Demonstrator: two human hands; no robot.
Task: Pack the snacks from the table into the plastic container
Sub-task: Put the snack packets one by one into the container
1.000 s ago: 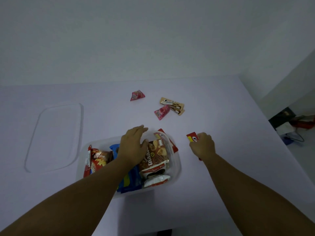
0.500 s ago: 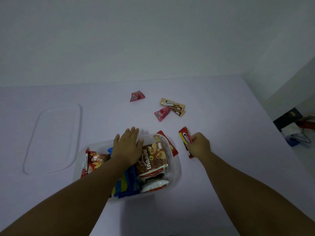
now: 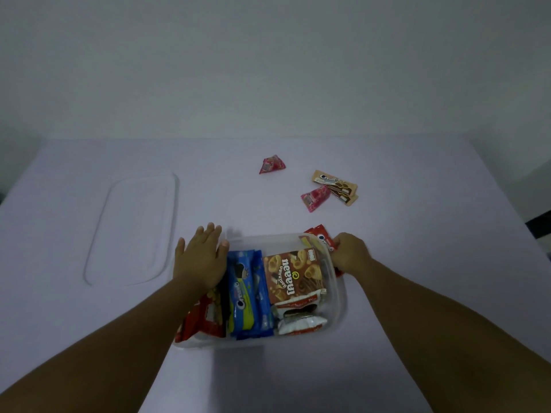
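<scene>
- Pale lilac surface [image 3: 417, 293] fills the frame, with a grey wall behind it.
- Plastic container [image 3: 338, 308], lower centre, is nearly full: white pack [image 3: 301, 321]; blue "Oreo" packs [image 3: 247, 296]; brown box [image 3: 293, 275] with wording I cannot read for sure.
- Left hand [image 3: 201, 260]: fingers straight and spread, resting on the container's left side.
- Right hand [image 3: 348, 253]: fingers curled, pinching a red "Oreo" pack [image 3: 323, 236] at the container's right rim. Risk: little room is left, so it may jam or slide out.
- Still unpacked, upper right: pink pouch [image 3: 315, 198], tan "Oreo" bars [image 3: 335, 186], second pink pouch [image 3: 272, 164]; these may overfill the container.
- Clear lid [image 3: 134, 231], left.
</scene>
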